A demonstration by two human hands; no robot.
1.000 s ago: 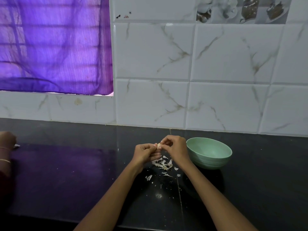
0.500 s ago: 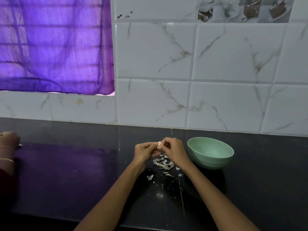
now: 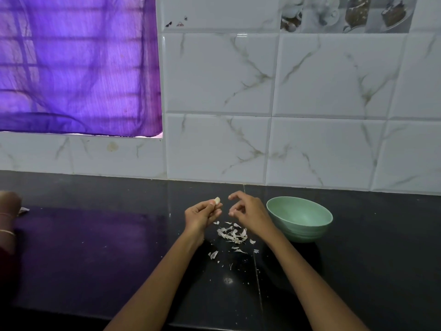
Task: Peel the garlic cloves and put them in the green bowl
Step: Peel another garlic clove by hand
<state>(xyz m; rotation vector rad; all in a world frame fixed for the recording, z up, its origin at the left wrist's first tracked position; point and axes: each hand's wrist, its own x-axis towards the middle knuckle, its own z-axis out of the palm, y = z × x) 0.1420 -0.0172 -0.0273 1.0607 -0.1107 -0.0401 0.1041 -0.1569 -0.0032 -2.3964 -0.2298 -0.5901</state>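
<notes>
A: status on the garlic clove (image 3: pixel 217 200)?
B: Pinched at the fingertips of the left hand (image 3: pixel 202 214), held above the table (image 3: pixel 95 247). Small, pale cream, smooth and glossy where it shows. No skin visible on the exposed part; the lower part is hidden by the fingers.

A: right hand (image 3: pixel 248 212)?
B: Just beside the left, apart from the clove. Fingers loosely curled, thumb and forefinger parted, grip holding nothing that I can see.

A: green bowl (image 3: pixel 301 222)?
B: On the table just right of the right hand, upright. Pale mint green, rounded wall with faint ridges near the base. Inside visible from here looks plain; cannot tell if cloves lie at the bottom.

A: mess?
B: Heap of peel scraps (image 3: pixel 232 234) on the table below and between the hands: thin white papery flakes, curled. Smaller bits scattered nearer the person.

A: anything else in view?
B: Table is black and glossy. White marble-pattern wall tiles (image 3: pixel 274 91) behind, purple curtain (image 3: pixel 76 65) upper left. Another person's hand (image 3: pixel 9 203) with thin bangles at the far left edge, well apart.
</notes>
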